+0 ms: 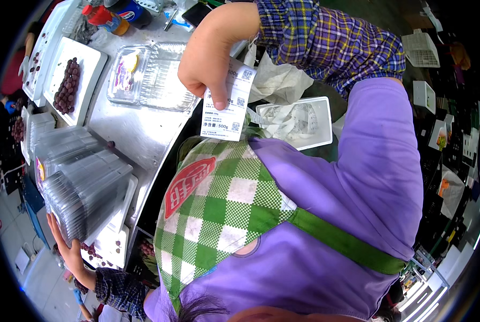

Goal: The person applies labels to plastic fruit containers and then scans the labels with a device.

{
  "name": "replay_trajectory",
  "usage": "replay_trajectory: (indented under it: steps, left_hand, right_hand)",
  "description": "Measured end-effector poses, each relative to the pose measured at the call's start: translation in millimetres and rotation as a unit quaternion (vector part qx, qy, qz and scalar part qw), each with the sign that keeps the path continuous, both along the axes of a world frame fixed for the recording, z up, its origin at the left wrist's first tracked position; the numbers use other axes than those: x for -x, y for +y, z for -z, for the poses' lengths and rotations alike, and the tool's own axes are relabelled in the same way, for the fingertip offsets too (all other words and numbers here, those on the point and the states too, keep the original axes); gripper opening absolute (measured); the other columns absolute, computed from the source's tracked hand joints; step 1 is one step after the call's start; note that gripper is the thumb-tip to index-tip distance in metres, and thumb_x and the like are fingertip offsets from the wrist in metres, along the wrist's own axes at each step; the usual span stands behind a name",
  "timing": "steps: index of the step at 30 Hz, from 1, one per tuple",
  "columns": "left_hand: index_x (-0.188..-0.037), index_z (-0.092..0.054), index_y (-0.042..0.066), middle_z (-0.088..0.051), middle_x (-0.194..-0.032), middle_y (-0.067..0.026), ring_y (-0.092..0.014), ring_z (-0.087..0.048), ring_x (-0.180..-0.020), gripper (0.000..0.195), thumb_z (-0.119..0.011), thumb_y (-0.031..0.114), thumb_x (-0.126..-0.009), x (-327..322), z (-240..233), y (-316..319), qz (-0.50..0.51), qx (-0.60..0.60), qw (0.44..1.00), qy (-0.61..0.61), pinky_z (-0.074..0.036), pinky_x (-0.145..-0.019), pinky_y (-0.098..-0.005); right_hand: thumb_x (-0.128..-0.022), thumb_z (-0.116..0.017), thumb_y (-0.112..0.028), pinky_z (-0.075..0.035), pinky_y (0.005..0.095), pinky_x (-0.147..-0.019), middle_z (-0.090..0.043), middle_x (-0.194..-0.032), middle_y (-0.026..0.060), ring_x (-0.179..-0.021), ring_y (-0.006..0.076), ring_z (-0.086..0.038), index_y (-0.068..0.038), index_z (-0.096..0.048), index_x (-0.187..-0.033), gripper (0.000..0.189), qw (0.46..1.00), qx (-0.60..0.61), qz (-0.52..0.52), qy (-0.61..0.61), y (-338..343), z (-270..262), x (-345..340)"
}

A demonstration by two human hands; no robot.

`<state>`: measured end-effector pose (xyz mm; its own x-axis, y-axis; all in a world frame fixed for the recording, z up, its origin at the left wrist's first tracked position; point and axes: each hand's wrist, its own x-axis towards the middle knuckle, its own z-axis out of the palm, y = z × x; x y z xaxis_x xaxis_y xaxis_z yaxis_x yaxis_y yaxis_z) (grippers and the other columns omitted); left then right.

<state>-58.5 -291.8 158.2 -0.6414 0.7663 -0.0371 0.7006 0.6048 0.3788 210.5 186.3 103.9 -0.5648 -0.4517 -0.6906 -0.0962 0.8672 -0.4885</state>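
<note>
My right hand (209,60) pinches a strip of white printed labels (225,116) between thumb and fingers, in front of my checked apron. Under and left of that hand, a clear plastic clamshell box (129,76) with a coloured sticker lies with its lid folded back on the metal table (121,137). My left hand (69,251), at lower left, has its fingers spread and rests against the near end of a stack of nested clear plastic boxes (83,193). What its palm touches is partly hidden. A bunch of red grapes (67,86) lies on a white foam lid (89,60).
Two drink bottles (129,12) and a phone (197,15) are at the table's far right. Beside my right side, a white foam box (324,124) holds crumpled label backing. Loose grapes lie on foam beneath the stack. Other people's gloved hands show at the left rim and lower left.
</note>
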Motion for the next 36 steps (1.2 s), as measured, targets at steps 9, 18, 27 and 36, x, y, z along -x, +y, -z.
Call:
replay_trajectory:
  steps: [9,18,27,36]
  left_hand:
    - [-0.147,-0.038,0.010,-0.028,-0.156,-0.0137,-0.030,-0.021,-0.146,0.081,-0.049,0.020,-0.067,2,3,-3,0.005,-0.005,1.000,0.007,-0.013,-0.117,-0.0446]
    - [-0.147,-0.038,0.010,-0.028,-0.156,-0.0146,-0.031,-0.022,-0.145,0.080,-0.048,0.024,-0.069,4,5,-6,0.012,-0.007,1.000,0.016,-0.014,-0.117,-0.0451]
    - [-0.147,-0.038,0.008,-0.029,-0.155,-0.0139,-0.028,-0.022,-0.145,0.080,-0.047,0.014,-0.068,1,5,-5,0.016,-0.033,0.999,-0.002,-0.013,-0.117,-0.0414]
    - [-0.146,-0.040,0.008,-0.030,-0.155,-0.0133,-0.028,-0.022,-0.145,0.081,-0.047,0.015,-0.066,-2,4,-1,0.004,-0.032,0.999,0.003,-0.014,-0.117,-0.0417]
  right_hand:
    - [-0.079,-0.075,-0.035,-0.049,0.0339,-0.064,-0.071,-0.080,0.0066,-0.066,0.0165,-0.065,-0.002,-0.072,-0.085,0.034,1.000,0.014,-0.003,0.003,3,5,0]
    - [-0.080,-0.075,-0.035,-0.049,0.0339,-0.064,-0.071,-0.079,0.0063,-0.066,0.0167,-0.065,-0.002,-0.072,-0.084,0.034,1.000,-0.002,0.011,-0.027,0,-5,-4]
    - [-0.079,-0.074,-0.035,-0.047,0.0344,-0.062,-0.069,-0.074,0.0048,-0.062,0.0162,-0.062,-0.004,-0.071,-0.079,0.032,1.000,0.008,0.009,-0.013,2,-1,-7]
    - [-0.079,-0.075,-0.034,-0.047,0.0346,-0.062,-0.070,-0.075,0.0053,-0.063,0.0166,-0.063,-0.003,-0.071,-0.080,0.032,1.000,0.002,0.002,-0.001,3,-2,-9]
